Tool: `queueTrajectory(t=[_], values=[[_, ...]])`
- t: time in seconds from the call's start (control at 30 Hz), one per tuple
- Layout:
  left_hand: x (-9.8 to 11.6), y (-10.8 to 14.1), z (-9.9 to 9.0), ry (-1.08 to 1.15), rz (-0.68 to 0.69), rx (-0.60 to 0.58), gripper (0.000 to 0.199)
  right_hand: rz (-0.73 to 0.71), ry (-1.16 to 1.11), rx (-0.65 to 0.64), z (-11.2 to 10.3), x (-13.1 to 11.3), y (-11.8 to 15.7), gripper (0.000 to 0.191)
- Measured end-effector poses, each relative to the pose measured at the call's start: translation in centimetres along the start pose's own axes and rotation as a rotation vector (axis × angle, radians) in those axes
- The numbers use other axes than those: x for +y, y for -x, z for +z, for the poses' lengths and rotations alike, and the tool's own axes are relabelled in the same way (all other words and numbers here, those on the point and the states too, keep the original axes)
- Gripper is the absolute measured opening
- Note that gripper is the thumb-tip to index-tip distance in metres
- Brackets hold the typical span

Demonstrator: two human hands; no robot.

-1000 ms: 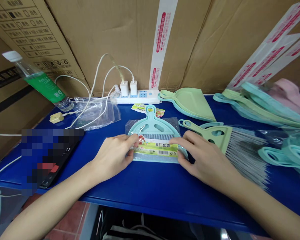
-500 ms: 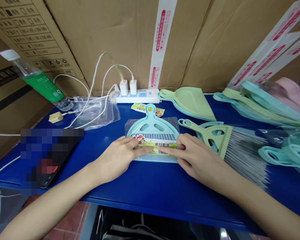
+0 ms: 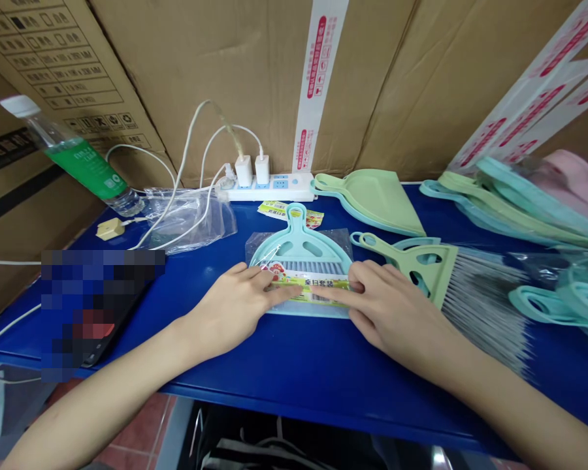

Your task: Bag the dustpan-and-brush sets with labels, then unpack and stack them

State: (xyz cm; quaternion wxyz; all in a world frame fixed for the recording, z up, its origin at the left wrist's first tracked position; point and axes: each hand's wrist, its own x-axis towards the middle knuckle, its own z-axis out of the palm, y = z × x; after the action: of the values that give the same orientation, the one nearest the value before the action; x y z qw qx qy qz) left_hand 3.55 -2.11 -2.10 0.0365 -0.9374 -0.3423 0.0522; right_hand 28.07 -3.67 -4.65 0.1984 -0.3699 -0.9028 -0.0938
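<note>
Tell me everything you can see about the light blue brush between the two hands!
The light blue brush looks like plastic. It has a narrow handle with a hole at the end, a rounded body with two slanting holes, and a row of greyish bristles. It lies flat in a shiny clear wrapper on the blue table, its handle pointing away from the person. The left hand and right hand touch the yellow-green label across it.

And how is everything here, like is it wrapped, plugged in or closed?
Bottle: cap on.
Chargers: plugged into the power strip.
Yellow plug: lying on the table.
Plastic bag: crumpled.
Middle blue dustpan: wrapped, left hand and right hand on it.
Green dustpan: unwrapped, on a blue one.
Green brush: unwrapped, bristles spread.
</note>
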Motion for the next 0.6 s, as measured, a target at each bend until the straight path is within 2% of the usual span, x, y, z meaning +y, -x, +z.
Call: queueTrajectory(t=[0.27, 0.6], values=[[-0.2, 0.1, -0.5, 0.011, -0.042, 0.008, 0.059, 0.022, -0.029, 0.036, -0.4, 0.1, 0.0, 0.045], [-1.0, 0.4, -1.2, 0.061, -0.120, -0.006, 0.055, 0.045, -0.045, 0.013, -0.7, 0.6, 0.4, 0.040]])
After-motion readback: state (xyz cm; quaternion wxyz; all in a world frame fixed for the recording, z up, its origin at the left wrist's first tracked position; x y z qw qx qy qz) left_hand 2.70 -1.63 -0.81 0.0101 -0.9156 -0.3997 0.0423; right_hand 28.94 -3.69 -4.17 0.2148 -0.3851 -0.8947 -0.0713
